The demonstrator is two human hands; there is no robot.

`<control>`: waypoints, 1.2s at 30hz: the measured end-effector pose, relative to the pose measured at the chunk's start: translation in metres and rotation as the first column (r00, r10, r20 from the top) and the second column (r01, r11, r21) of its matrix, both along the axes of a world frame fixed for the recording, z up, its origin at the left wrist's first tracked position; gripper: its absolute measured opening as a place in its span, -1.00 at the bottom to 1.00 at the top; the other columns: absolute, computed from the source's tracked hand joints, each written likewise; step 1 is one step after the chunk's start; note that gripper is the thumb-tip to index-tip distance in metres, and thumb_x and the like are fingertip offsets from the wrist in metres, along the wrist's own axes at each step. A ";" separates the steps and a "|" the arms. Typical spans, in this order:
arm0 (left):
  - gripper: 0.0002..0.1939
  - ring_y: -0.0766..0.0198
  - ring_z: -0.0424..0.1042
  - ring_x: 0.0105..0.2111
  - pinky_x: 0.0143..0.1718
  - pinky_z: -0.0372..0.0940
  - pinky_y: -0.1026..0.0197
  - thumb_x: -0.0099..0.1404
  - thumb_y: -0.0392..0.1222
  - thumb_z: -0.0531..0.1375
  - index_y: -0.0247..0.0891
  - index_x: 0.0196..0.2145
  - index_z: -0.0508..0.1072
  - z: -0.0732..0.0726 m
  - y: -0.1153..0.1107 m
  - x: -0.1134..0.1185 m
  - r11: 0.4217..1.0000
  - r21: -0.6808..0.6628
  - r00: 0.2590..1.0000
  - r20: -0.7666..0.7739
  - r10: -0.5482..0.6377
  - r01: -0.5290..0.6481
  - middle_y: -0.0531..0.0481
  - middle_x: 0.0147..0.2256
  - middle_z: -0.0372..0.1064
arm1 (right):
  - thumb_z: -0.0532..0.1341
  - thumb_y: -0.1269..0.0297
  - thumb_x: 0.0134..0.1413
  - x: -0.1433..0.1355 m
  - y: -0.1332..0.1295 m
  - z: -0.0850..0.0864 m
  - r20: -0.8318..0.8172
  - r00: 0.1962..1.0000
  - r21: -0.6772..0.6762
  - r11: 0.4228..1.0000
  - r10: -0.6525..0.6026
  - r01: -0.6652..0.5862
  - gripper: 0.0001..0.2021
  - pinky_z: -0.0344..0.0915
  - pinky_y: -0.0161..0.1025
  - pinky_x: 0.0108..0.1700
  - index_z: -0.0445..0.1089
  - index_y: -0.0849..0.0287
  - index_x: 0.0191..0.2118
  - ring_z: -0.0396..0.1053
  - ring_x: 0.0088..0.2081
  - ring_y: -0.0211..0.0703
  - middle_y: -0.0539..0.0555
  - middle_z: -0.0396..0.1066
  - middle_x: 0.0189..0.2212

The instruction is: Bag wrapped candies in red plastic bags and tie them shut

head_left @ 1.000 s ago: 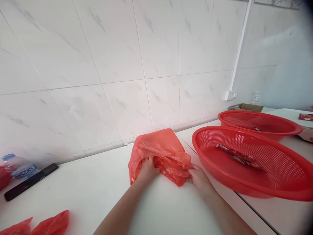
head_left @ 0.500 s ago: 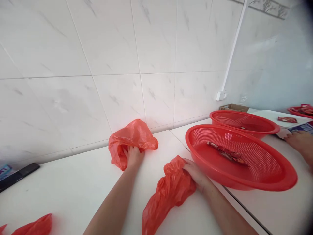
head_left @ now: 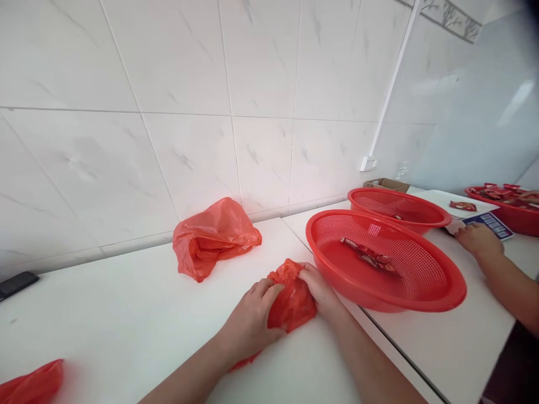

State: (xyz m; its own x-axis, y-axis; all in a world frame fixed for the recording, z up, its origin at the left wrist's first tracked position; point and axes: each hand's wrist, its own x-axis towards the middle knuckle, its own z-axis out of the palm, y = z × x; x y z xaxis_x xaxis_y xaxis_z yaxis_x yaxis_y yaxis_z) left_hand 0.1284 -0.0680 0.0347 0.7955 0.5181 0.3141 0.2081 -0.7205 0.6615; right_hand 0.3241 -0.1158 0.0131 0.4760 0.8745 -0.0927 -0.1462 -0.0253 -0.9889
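Note:
A crumpled red plastic bag [head_left: 293, 300] is held between both hands above the white table. My left hand [head_left: 255, 317] grips its left side, fingers curled over it. On its right side, my right hand [head_left: 318, 286] has its fingers closed on the bag near the basket. A second red bag [head_left: 217, 233], its mouth open, lies by the wall with no hand on it. The near red basket [head_left: 438, 289] holds several small dark red packets [head_left: 370, 258]. Part of another red bag [head_left: 36, 384] shows at the lower left.
Behind the near basket stands another red basket [head_left: 435, 216]. A person's hand [head_left: 480, 241] rests by a white scale [head_left: 497, 224] with a packet on it. A red basket of packets [head_left: 520, 216] is far right. A dark device [head_left: 19, 283] lies left.
My left hand has left the bag by the wall and moved right onto the bag at my right hand. The view has shifted right, and more of the other person's arm shows.

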 end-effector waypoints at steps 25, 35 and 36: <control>-0.74 0.21 0.41 -0.39 -0.36 0.33 0.13 0.16 -0.07 0.05 -0.27 -0.24 0.27 -0.016 0.075 -0.020 0.631 -0.737 0.669 0.345 0.658 -0.241 -0.07 -0.35 0.34 | 0.23 0.08 -0.04 -0.008 -0.009 0.019 -0.107 0.990 0.195 0.975 -0.090 0.110 -0.76 0.31 -0.27 -0.35 0.32 0.07 -0.26 0.39 -0.25 -0.09 0.08 0.41 -0.24; -0.24 -0.05 0.21 0.09 0.22 -0.30 -0.18 -0.02 -0.36 0.20 -0.12 0.17 0.19 -0.001 0.036 -0.013 0.927 0.257 0.960 0.142 0.242 -0.272 -0.13 0.06 0.30 | 0.09 0.31 -0.02 -0.018 -0.007 0.015 0.215 0.976 0.087 0.996 -0.022 0.003 -0.88 0.22 -0.30 -0.39 0.37 0.14 -0.39 0.31 -0.40 -0.19 0.00 0.38 -0.44; -0.28 -0.01 0.31 -0.02 0.19 -0.17 -0.16 -0.02 -0.37 0.17 -0.12 0.15 0.23 -0.003 0.035 -0.012 0.944 0.197 0.963 0.097 0.251 -0.266 -0.11 -0.05 0.39 | 0.07 0.32 -0.01 -0.018 -0.007 0.016 0.249 0.968 0.075 0.997 -0.024 0.005 -0.85 0.24 -0.28 -0.35 0.38 0.14 -0.35 0.33 -0.37 -0.17 0.03 0.40 -0.39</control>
